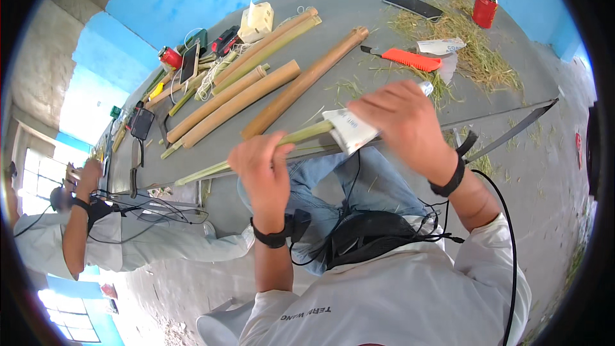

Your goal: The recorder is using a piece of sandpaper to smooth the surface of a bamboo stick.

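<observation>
The left hand (264, 170) is clamped on a thin green bamboo stick (256, 154) at the worktop (384, 38) edge — steadying it — while the right hand (400, 122) presses folded sandpaper (349, 129) around it.

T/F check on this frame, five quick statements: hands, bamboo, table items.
1. The left hand grips a thin green bamboo stick. True.
2. The right hand is empty. False: it presses a folded sheet of sandpaper against the stick.
3. The orange-handled knife lies on the grey table. True.
4. The red can lies on its side. False: it stands upright by the dry shavings.
5. The black phone is in the person's lap. False: it lies on the table.
</observation>
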Motion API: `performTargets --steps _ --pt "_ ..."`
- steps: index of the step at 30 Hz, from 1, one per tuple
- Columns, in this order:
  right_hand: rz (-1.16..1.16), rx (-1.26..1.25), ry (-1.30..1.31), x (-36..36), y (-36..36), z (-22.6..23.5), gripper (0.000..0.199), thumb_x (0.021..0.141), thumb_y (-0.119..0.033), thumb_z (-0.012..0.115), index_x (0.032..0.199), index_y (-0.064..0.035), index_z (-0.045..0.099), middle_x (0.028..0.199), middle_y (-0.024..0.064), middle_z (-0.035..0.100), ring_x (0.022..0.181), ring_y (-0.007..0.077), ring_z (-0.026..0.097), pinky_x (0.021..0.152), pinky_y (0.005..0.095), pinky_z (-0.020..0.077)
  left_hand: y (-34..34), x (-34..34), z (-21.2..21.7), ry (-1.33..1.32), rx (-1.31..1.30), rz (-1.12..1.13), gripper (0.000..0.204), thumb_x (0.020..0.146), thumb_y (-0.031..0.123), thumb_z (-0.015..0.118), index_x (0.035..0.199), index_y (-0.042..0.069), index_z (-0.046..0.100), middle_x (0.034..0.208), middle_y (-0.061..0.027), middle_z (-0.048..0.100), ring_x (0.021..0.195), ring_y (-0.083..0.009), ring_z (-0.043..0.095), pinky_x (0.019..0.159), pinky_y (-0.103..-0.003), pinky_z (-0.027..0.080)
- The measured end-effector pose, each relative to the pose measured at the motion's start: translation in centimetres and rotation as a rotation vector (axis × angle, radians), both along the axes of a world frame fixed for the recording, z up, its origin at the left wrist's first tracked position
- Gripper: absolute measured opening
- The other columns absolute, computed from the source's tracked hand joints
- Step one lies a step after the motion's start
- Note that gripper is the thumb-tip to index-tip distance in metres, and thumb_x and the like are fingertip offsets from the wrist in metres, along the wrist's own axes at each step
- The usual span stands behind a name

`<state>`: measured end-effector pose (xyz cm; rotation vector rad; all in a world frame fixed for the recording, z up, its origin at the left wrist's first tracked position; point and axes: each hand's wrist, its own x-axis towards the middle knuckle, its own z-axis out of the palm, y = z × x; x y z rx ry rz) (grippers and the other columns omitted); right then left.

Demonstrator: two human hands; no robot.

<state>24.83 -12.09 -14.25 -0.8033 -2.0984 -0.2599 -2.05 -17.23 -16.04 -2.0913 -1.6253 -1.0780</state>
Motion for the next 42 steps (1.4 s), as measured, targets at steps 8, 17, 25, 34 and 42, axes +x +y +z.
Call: performTargets --steps 8,17,25,34,42 --pt "-0.031 0.017 -0.015 0.4 0.1 -0.3 0.027 0.078 -0.013 0.065 0.104 -0.0078 0.072 0.095 0.0033 0.070 0.093 0.0254 0.066 0.084 0.0395 0.0488 -0.2 1.2 0.8 0.006 -0.005 0.012 0.014 0.090 0.015 0.072 0.103 0.009 0.074 0.096 -0.0047 0.071 0.096 -0.0279 0.061 0.098 -0.042 0.037" --pt "-0.073 -0.032 0.017 1.1 -0.6 -0.7 0.043 0.066 0.001 0.072 0.108 -0.0093 0.074 0.100 0.0024 0.072 0.094 0.0252 0.065 0.087 0.0388 0.0488 0.0 1.8 -0.2 -0.055 0.019 -0.035 0.020 0.086 0.010 0.073 0.106 0.013 0.075 0.094 -0.0027 0.071 0.095 -0.0262 0.060 0.096 -0.042 0.036" --pt "-0.172 0.010 0.060 2.8 0.0 -0.1 0.039 0.068 0.001 0.070 0.105 -0.0091 0.075 0.100 0.0032 0.072 0.095 0.0263 0.064 0.089 0.0414 0.0476 0.0 -0.6 -0.2 -0.097 0.021 -0.022 0.015 0.088 0.013 0.072 0.102 0.011 0.075 0.095 -0.0041 0.072 0.097 -0.0269 0.060 0.096 -0.041 0.037" --pt "-0.155 0.077 0.076 3.1 0.0 -0.4 0.042 0.068 -0.001 0.071 0.109 -0.0102 0.074 0.101 0.0013 0.070 0.095 0.0255 0.064 0.087 0.0411 0.0480 -1.1 -2.3 1.2 -0.070 0.014 0.020 0.014 0.090 0.011 0.070 0.104 0.011 0.075 0.097 -0.0049 0.071 0.097 -0.0264 0.060 0.098 -0.041 0.036" --pt "0.053 0.008 0.004 0.6 -0.2 -0.7 0.034 0.071 -0.007 0.071 0.105 -0.0117 0.072 0.102 0.0036 0.070 0.096 0.0237 0.064 0.087 0.0397 0.0490 -1.0 0.5 0.0 -0.013 -0.008 -0.011 0.017 0.090 0.014 0.071 0.107 0.017 0.076 0.100 0.0007 0.070 0.099 -0.0232 0.059 0.097 -0.042 0.034"
